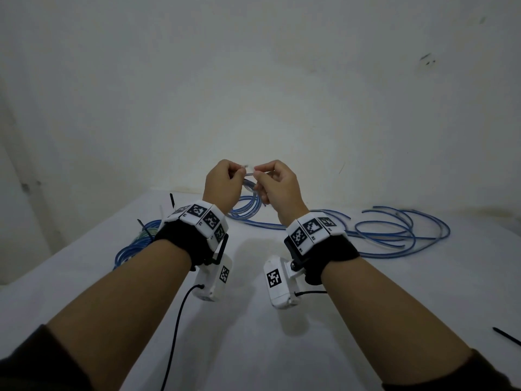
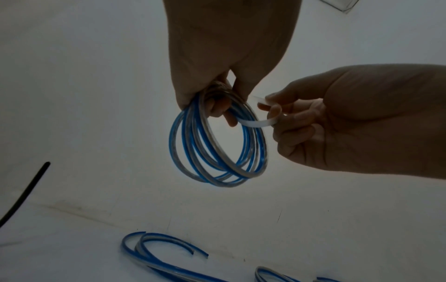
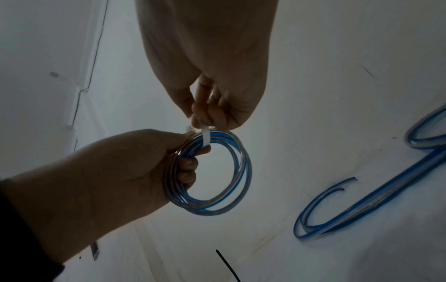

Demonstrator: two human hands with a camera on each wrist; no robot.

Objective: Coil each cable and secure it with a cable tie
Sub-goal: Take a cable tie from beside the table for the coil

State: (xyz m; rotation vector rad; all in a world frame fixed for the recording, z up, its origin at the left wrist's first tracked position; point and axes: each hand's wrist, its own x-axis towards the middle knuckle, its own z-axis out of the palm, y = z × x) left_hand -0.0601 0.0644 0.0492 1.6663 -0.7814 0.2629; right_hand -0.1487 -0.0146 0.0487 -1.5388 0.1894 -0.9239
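While both hands are raised above the white table (image 1: 366, 306), the left hand (image 1: 221, 185) grips a small coil of blue-and-clear cable (image 2: 217, 145), its fingers curled through the ring and closed round the bundled turns. The right hand (image 1: 277, 187) pinches a white cable tie (image 2: 259, 122) between thumb and fingertips; the strap passes from this pinch round the upper part of the coil, just beside the left fingers (image 3: 188, 167). The two hands nearly touch at the knuckles, and the coil hangs below them, clear of the table surface.

On the table, a long loose cable (image 1: 400, 235) of the same blue-and-clear kind lies in wide loops toward the far right edge, with two cut ends (image 3: 347, 183) curving beside one another. A bundled blue cable (image 1: 132, 246) rests near the far left edge, partly hidden by the left wrist, with a black cable tie (image 1: 145, 228) standing up from it. Another black tie (image 1: 507, 335) lies at the near right edge. Marker-covered wrist cameras (image 1: 310, 232) are strapped to both forearms.
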